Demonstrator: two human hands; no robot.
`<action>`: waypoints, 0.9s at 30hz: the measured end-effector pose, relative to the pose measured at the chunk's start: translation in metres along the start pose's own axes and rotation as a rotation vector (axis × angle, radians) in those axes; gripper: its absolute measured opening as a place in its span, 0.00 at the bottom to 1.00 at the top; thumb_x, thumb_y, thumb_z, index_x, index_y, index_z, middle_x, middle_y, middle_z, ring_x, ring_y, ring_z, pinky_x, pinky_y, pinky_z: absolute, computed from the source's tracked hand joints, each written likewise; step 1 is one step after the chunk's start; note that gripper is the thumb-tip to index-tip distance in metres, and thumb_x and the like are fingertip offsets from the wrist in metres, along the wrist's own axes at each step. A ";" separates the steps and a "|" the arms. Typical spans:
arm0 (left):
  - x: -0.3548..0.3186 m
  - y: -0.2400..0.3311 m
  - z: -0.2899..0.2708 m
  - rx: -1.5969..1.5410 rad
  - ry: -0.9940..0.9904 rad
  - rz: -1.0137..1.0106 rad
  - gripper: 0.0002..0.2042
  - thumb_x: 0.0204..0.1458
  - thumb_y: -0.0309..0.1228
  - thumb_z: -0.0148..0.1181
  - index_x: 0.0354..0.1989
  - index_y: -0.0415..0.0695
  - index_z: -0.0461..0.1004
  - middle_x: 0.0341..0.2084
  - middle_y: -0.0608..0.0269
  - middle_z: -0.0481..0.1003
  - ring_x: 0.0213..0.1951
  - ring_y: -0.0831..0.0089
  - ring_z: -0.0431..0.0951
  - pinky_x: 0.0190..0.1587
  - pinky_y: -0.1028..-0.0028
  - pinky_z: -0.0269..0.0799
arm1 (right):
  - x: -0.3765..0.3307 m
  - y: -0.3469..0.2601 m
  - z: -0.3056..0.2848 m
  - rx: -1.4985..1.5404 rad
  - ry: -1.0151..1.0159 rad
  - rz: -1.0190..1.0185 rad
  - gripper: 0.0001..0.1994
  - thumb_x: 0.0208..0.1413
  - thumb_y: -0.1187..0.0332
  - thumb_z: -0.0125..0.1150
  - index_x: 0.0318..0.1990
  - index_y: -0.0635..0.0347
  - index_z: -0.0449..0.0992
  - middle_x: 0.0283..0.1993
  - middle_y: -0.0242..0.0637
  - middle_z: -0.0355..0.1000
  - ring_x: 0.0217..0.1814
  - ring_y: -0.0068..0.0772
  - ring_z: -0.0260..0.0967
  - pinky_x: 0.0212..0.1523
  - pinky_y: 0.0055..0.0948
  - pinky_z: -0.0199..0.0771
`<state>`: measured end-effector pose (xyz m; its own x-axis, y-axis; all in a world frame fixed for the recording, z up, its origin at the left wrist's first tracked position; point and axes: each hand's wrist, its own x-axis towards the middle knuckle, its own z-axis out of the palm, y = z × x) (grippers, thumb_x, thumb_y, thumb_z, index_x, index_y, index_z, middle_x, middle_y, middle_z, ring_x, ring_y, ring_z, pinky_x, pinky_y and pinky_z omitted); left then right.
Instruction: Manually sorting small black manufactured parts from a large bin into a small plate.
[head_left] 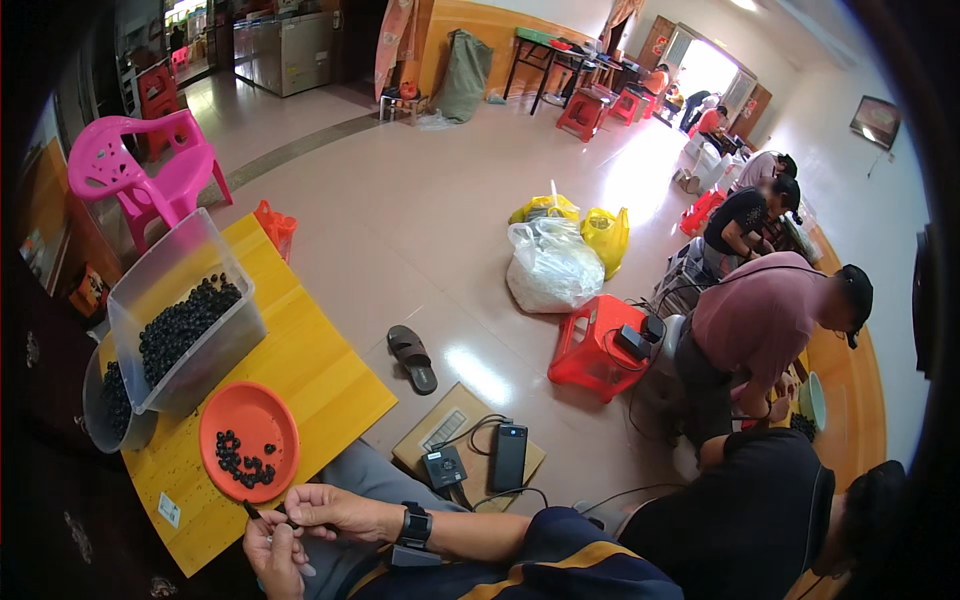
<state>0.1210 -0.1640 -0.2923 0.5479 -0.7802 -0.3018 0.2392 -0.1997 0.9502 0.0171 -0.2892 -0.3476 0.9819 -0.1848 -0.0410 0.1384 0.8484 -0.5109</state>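
Observation:
My left hand [275, 562] and my right hand [328, 510] meet just past the near rim of an orange plate [243, 400]. The left fingers pinch a thin black stick-like piece [252, 509], its tip pointing toward the plate. Pressed together beside it, the right fingertips hold a small dark piece [287, 517], too hidden to name. Several glossy black round pieces [240, 462] lie loose in the plate. Behind it, a clear plastic bin [190, 390] holds a heap of similar black round pieces [190, 325]. A dark watch-like band [415, 524] circles my right wrist.
The yellow wooden table [340, 385] also bears a round tub [138, 435] and a small white card [169, 509]. On the floor are a sandal [411, 358], a cardboard box [440, 408] with cabled devices, a red stool [592, 350] and bags [555, 262]. People sit close by on my right.

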 end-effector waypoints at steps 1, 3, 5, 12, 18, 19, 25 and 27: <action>0.002 -0.001 -0.001 -0.014 -0.019 0.009 0.06 0.61 0.31 0.53 0.43 0.45 0.68 0.22 0.72 0.67 0.16 0.88 0.61 0.13 0.87 0.60 | 0.000 0.000 0.000 0.010 0.003 -0.003 0.09 0.62 0.60 0.59 0.36 0.52 0.69 0.28 0.22 0.67 0.21 0.09 0.55 0.20 0.10 0.52; 0.004 -0.002 -0.001 0.015 -0.050 0.011 0.08 0.62 0.32 0.51 0.46 0.44 0.67 0.23 0.74 0.66 0.18 0.91 0.61 0.15 0.89 0.58 | 0.000 -0.001 -0.004 0.026 0.001 -0.013 0.09 0.62 0.60 0.58 0.38 0.53 0.69 0.30 0.23 0.68 0.21 0.09 0.56 0.21 0.10 0.53; 0.008 -0.004 0.002 0.051 -0.010 0.214 0.07 0.63 0.33 0.48 0.41 0.41 0.63 0.20 0.69 0.63 0.14 0.87 0.57 0.15 0.86 0.54 | 0.000 -0.001 -0.005 0.045 -0.006 -0.020 0.09 0.62 0.60 0.58 0.39 0.54 0.70 0.32 0.24 0.69 0.22 0.09 0.56 0.22 0.10 0.54; 0.008 -0.006 -0.022 0.162 -0.061 0.129 0.09 0.60 0.31 0.52 0.45 0.42 0.71 0.23 0.66 0.72 0.19 0.79 0.70 0.20 0.79 0.67 | -0.002 0.003 -0.014 0.072 0.063 -0.022 0.09 0.63 0.59 0.57 0.40 0.53 0.70 0.33 0.23 0.69 0.23 0.09 0.57 0.21 0.10 0.56; 0.016 0.010 -0.001 0.656 0.066 0.485 0.09 0.52 0.29 0.61 0.27 0.38 0.69 0.17 0.58 0.71 0.21 0.67 0.72 0.26 0.68 0.66 | 0.001 0.004 -0.015 0.152 0.137 0.055 0.09 0.62 0.60 0.59 0.43 0.53 0.71 0.29 0.20 0.63 0.25 0.12 0.56 0.22 0.14 0.55; 0.019 0.013 0.000 0.708 0.057 0.456 0.08 0.51 0.29 0.62 0.27 0.39 0.70 0.17 0.56 0.72 0.21 0.63 0.73 0.26 0.68 0.66 | -0.001 0.004 -0.019 0.170 0.136 0.036 0.09 0.61 0.62 0.59 0.44 0.53 0.71 0.28 0.21 0.63 0.26 0.14 0.56 0.23 0.15 0.56; 0.029 0.019 0.002 0.720 0.011 0.518 0.14 0.50 0.35 0.67 0.25 0.42 0.68 0.15 0.59 0.71 0.19 0.63 0.74 0.22 0.69 0.66 | -0.012 -0.013 -0.011 0.174 0.181 0.046 0.09 0.63 0.61 0.57 0.44 0.55 0.71 0.34 0.25 0.67 0.28 0.14 0.60 0.26 0.15 0.61; 0.024 0.018 -0.007 0.794 0.008 0.528 0.13 0.49 0.36 0.67 0.28 0.40 0.71 0.16 0.60 0.71 0.17 0.67 0.71 0.23 0.72 0.65 | -0.008 -0.009 -0.007 0.172 0.183 0.085 0.09 0.63 0.62 0.57 0.43 0.55 0.71 0.33 0.25 0.67 0.28 0.14 0.60 0.27 0.15 0.60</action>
<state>0.1444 -0.1823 -0.2832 0.4355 -0.8812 0.1837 -0.6533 -0.1690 0.7380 0.0066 -0.2987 -0.3488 0.9535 -0.1826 -0.2397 0.0917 0.9336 -0.3465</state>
